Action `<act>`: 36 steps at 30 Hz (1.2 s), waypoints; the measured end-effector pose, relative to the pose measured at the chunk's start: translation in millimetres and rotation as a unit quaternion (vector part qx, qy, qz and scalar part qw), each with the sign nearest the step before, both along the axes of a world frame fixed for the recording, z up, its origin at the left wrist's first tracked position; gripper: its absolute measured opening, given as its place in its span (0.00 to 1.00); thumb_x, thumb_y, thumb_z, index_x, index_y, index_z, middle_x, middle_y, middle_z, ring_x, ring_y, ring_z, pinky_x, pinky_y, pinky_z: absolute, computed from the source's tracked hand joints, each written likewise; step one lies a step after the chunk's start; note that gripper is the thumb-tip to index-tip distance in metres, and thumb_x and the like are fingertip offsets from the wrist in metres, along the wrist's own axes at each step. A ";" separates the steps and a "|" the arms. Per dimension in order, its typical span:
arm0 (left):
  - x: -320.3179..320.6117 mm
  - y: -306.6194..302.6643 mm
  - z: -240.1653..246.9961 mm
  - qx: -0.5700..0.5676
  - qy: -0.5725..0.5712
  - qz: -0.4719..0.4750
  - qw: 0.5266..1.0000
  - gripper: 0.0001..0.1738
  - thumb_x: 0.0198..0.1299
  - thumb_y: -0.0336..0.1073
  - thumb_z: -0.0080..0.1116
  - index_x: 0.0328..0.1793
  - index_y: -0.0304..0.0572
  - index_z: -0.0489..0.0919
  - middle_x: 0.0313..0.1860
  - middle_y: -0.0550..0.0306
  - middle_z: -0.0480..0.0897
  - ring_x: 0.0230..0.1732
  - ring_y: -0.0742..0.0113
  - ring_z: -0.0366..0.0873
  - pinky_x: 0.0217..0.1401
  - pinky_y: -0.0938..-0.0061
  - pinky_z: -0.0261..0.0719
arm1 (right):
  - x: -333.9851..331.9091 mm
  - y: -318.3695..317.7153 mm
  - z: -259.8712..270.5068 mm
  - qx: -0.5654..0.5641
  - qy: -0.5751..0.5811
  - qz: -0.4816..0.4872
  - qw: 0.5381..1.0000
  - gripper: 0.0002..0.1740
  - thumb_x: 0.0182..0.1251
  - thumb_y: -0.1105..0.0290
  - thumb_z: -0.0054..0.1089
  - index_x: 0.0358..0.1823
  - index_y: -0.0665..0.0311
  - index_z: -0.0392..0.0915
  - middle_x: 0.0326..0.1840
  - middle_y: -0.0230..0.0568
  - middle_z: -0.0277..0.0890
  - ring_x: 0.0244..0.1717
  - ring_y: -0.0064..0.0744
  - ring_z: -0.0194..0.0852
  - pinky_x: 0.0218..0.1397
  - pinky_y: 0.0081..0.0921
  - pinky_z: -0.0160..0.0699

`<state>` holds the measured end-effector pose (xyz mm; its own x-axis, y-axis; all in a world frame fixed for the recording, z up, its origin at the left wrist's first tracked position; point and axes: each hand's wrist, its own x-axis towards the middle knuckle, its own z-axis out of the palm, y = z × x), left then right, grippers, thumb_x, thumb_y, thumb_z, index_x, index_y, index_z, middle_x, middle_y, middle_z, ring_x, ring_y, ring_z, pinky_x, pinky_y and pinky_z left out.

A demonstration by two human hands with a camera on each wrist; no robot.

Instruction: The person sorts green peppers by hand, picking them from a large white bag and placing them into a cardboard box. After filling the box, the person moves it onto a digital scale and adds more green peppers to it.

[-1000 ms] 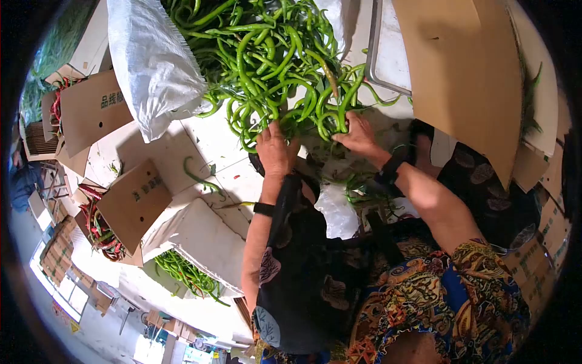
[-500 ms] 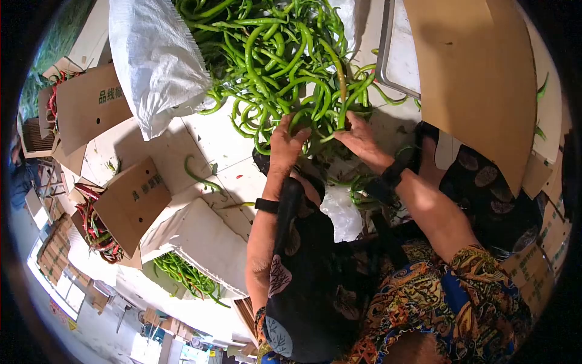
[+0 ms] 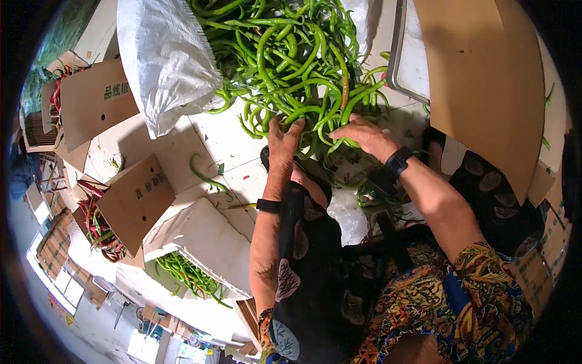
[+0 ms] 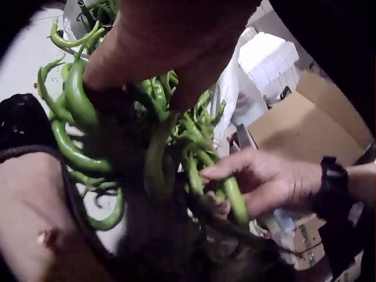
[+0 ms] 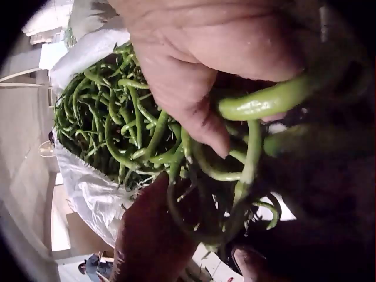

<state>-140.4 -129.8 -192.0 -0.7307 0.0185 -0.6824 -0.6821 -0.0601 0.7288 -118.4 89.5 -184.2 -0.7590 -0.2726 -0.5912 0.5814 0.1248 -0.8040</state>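
Note:
Long green chili peppers [image 3: 291, 67] lie in a tangled heap spilling from a white woven sack [image 3: 167, 73]. At the heap's near edge my left hand [image 3: 282, 145] has its thumb and fingers round some peppers; its fingertips are partly in shadow in the left wrist view. To its right, my right hand [image 3: 367, 136] grips green peppers between thumb and fingers. One thick pepper [image 5: 264, 104] shows under that palm in the right wrist view. Curved peppers hang between the two hands, and another pepper [image 4: 235, 200] lies within the right hand's grasp.
Cardboard boxes [image 3: 136, 203] of red peppers stand at left, beside a white box [image 3: 206, 242] holding green peppers. A large cardboard flap [image 3: 479, 79] and a metal-edged tray [image 3: 412, 60] are at right. A loose pepper [image 3: 206, 176] lies on the tiled floor.
The right hand has turned inward over the peppers, and the left hand's thumb and fingers have spread round the peppers. The head view has shifted slightly.

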 end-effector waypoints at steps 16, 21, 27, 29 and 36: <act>-24.8 18.9 123.3 0.230 -0.038 -0.182 0.955 0.33 0.53 0.27 0.68 0.65 0.31 0.68 0.43 0.54 0.81 0.41 0.68 0.78 0.46 0.75 0.76 | -7.6 15.7 49.7 -0.298 -0.143 -0.164 0.929 0.23 0.58 0.76 0.60 0.57 0.67 0.74 0.54 0.36 0.78 0.50 0.29 0.77 0.55 0.28 0.77; -35.4 34.0 103.1 0.216 -0.051 -0.170 0.960 0.31 0.55 0.31 0.67 0.65 0.32 0.70 0.48 0.54 0.81 0.45 0.67 0.77 0.50 0.75 0.75 | -3.4 13.9 46.0 -0.253 -0.107 -0.170 0.946 0.22 0.56 0.78 0.58 0.55 0.66 0.75 0.47 0.35 0.80 0.46 0.28 0.77 0.54 0.25 0.74; -36.7 21.3 75.5 0.269 -0.094 -0.156 0.946 0.33 0.58 0.39 0.64 0.68 0.38 0.66 0.60 0.53 0.75 0.59 0.58 0.73 0.58 0.65 0.71 | 1.7 6.5 -33.0 -0.166 0.010 -0.095 0.982 0.19 0.58 0.73 0.57 0.53 0.67 0.76 0.45 0.36 0.78 0.43 0.26 0.72 0.46 0.27 0.71; -29.9 12.4 51.9 0.258 -0.114 -0.134 0.950 0.36 0.58 0.43 0.65 0.70 0.44 0.64 0.63 0.51 0.73 0.63 0.53 0.71 0.63 0.57 0.69 | 0.3 1.9 -26.1 -0.075 -0.037 -0.112 0.990 0.18 0.61 0.72 0.53 0.53 0.65 0.77 0.45 0.35 0.78 0.42 0.26 0.71 0.46 0.27 0.71; -1.1 41.2 32.0 0.218 -0.129 -0.111 0.961 0.32 0.61 0.40 0.58 0.71 0.44 0.64 0.62 0.58 0.72 0.61 0.60 0.70 0.61 0.58 0.69 | -11.3 14.7 36.9 -0.076 -0.013 -0.019 0.997 0.19 0.62 0.66 0.59 0.54 0.63 0.77 0.47 0.31 0.78 0.48 0.23 0.71 0.52 0.25 0.69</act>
<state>-141.5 -88.6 -160.0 -0.4838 0.4787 -0.7327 -0.8678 -0.1534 0.4727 -129.7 104.2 -147.3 -0.7552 -0.3316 -0.5655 0.6046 -0.0190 -0.7963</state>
